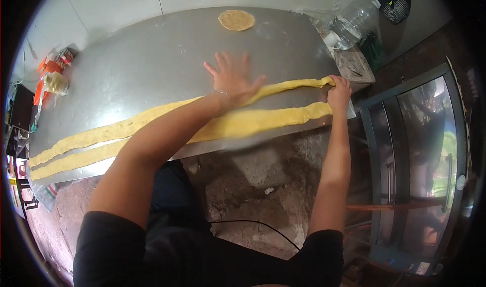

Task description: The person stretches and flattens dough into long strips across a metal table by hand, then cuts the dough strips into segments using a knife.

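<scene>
Two long strips of yellow dough run side by side along the near edge of a metal-topped table (182, 70). The far strip (159, 110) narrows and twists at its right end, where my right hand (340, 93) has its fingers closed on it. Beside that hand's heel ends the wider near strip (262, 120); whether they touch is hard to tell. My left hand (235, 78), blurred, has its fingers spread and its palm at the far strip, holding nothing. My left forearm covers part of both strips.
A flat round of dough (236, 20) lies at the table's back. Orange items and a plastic-wrapped lump (56, 82) sit at the left end. A large clear plastic bottle (351, 25) lies on a ledge at right. A glass-doored metal cabinet (414, 165) stands right; a black cable (262, 223) crosses the floor.
</scene>
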